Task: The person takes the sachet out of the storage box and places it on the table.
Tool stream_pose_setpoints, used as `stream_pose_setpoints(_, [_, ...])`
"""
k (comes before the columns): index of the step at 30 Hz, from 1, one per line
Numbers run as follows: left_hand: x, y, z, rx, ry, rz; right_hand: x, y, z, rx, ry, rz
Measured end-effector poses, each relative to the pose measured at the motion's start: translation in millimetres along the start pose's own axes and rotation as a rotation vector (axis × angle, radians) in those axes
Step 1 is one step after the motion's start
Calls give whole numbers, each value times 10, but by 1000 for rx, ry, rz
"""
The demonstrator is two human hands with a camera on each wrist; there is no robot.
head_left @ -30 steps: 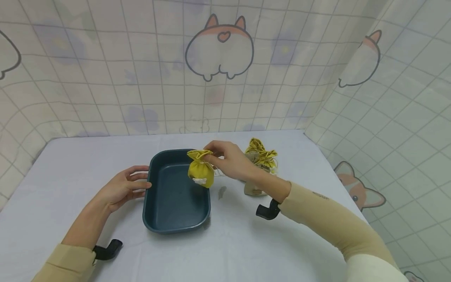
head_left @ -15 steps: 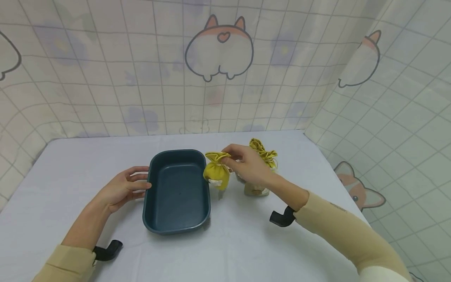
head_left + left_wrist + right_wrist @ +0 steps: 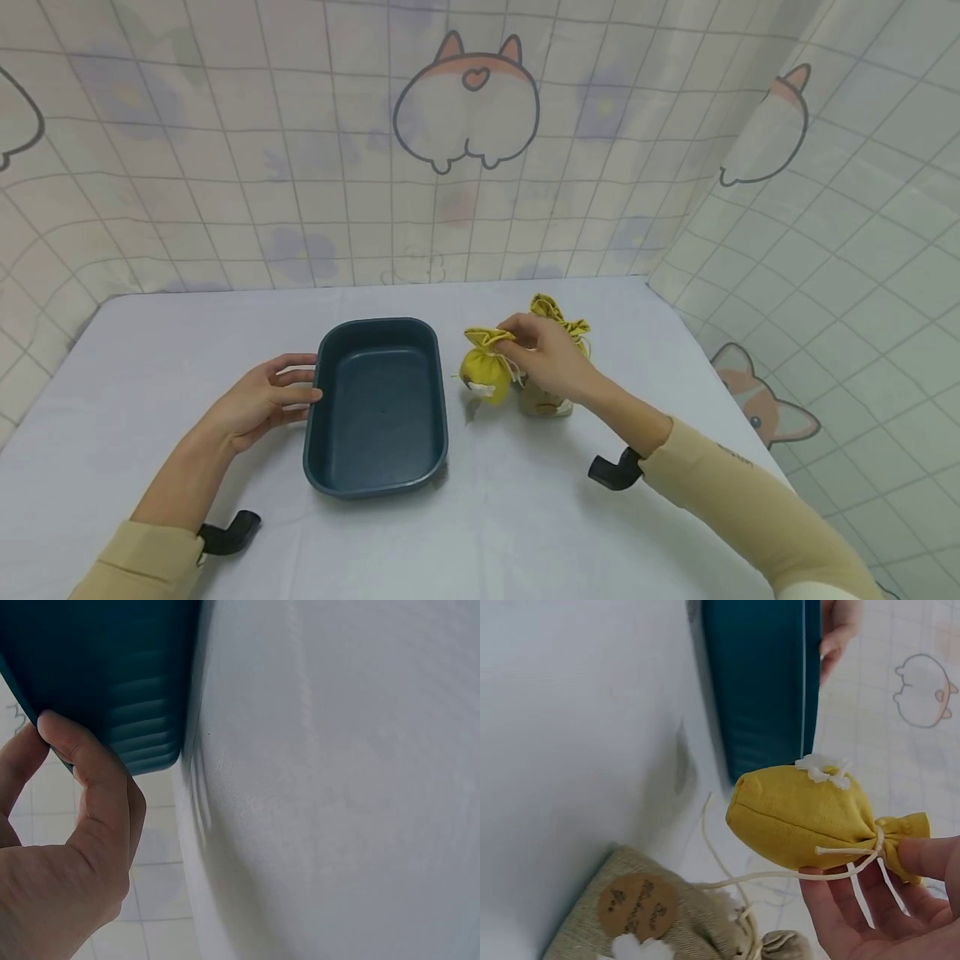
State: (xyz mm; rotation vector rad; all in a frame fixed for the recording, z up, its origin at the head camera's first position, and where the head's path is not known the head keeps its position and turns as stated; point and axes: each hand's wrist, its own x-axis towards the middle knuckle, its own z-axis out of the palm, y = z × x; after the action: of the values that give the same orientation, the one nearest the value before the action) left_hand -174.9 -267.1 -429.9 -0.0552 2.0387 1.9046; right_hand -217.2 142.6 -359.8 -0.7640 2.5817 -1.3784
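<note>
My right hand (image 3: pixel 546 358) pinches a small yellow drawstring pouch (image 3: pixel 802 817) by its gathered neck. The pouch carries a white flower trim and a pale cord, and hangs to the right of the dark teal tray (image 3: pixel 375 417). At the tray's left side, my left hand (image 3: pixel 266 400) holds the rim, with a fingertip (image 3: pixel 60 731) right at the edge. Partly behind the right hand are more yellow pouch tops (image 3: pixel 549 307) and a beige burlap pouch (image 3: pixel 641 907) with a round brown label.
A white cloth (image 3: pixel 525 517) covers the table. Patterned curtains (image 3: pixel 300 167) hang behind it and along the right side. Each wrist bears a black mount (image 3: pixel 231 533).
The right hand has moved the yellow pouch rightward, from over the tray's right side to beside it, close to the other pouches. The left hand and the tray have stayed put.
</note>
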Motion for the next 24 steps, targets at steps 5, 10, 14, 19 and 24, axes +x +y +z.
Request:
stream_pose_setpoints(5, [-4,3,-3,-4,-5,3,-20,102,-2,-36,15,12])
stream_pose_setpoints(10, [-9,6,-1,-2,-6,1,-36,189,18,-116,17,85])
stream_pose_setpoints(14, [-10,7,2,-1,-3,-2,-32,231,22,-168,19,82])
stream_pose_setpoints(19, [-9,12,5,-6,1,-5,-20,241,18,-205,22,70])
stream_pose_setpoints(24, [-12,9,7,-7,2,-8,-34,234,2,-187,4,80])
